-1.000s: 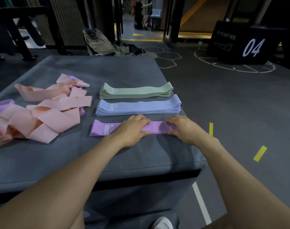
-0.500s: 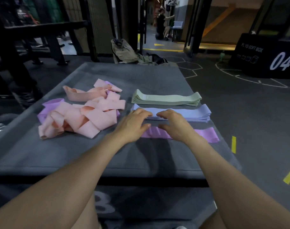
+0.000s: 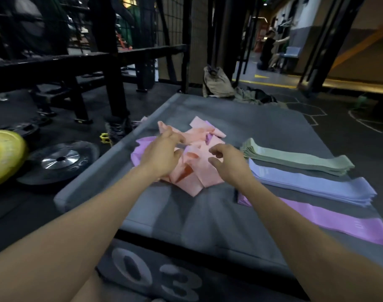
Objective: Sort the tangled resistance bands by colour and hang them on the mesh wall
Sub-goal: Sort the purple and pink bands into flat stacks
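The tangled pile (image 3: 192, 162) of pink and purple resistance bands lies on the grey padded box (image 3: 208, 223), toward its left side. The left hand (image 3: 162, 155) is over the pile's left part, fingers spread and loosely curled; contact with the bands cannot be confirmed because of blur. The right hand (image 3: 229, 166) is at the pile's right edge, fingers apart, holding nothing. To the right of the pile, three sorted flat stacks lie side by side: the green stack (image 3: 299, 160) farthest from the person, the blue stack (image 3: 312, 186) next, and the purple band (image 3: 330, 219) nearest. Left of the pile, beyond the box, weight plates (image 3: 59, 160) rest on the floor.
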A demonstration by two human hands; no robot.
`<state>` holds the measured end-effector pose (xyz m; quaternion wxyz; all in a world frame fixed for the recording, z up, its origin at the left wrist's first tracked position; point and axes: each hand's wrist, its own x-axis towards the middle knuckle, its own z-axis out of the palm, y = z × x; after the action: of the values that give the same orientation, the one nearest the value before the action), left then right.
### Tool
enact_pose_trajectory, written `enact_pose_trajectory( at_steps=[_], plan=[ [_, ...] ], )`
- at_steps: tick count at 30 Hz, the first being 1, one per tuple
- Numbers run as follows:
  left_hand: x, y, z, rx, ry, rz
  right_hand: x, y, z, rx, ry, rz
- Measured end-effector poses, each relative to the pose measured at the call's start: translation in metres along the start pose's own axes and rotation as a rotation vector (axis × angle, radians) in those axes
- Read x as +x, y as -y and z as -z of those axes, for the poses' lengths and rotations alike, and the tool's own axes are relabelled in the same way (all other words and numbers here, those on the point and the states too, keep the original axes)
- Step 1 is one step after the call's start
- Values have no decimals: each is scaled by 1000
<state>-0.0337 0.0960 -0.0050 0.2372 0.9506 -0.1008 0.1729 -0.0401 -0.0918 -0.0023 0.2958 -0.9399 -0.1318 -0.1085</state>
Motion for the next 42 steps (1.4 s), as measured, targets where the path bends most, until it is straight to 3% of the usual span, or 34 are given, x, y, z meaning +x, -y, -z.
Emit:
enact_pose_trajectory(
  at_steps=[4, 7, 10, 13, 16, 22, 25, 29, 35, 42],
  plan=[
    [14, 50, 9, -28, -78, 154, 35, 32, -20, 57, 17, 85],
    [24, 80, 8, -60, -124, 385, 57, 51, -40, 103, 55, 107],
    [29, 101, -1, -80, -42, 579, 71, 55, -60, 96, 106, 93],
    [29, 113, -10, -83, 76, 630, 78, 50, -73, 97, 143, 73],
    [30, 117, -12, -90, 75, 613, 76, 49, -77, 83, 194, 47],
    [42, 103, 20, -321, -146, 604, 82, 56, -61, 95, 186, 61],
    [57, 87, 50, -415, -249, 495, 84, 67, -43, 133, 148, 38],
    [67, 53, 89, -407, -267, 337, 87, 85, -19, 217, 40, 23],
    [57, 1, 114, -483, -204, 190, 70, 108, 32, 503, -119, 38],
    [12, -37, 90, -533, -26, 161, 18, 78, 60, 532, -184, 19]
  ],
)
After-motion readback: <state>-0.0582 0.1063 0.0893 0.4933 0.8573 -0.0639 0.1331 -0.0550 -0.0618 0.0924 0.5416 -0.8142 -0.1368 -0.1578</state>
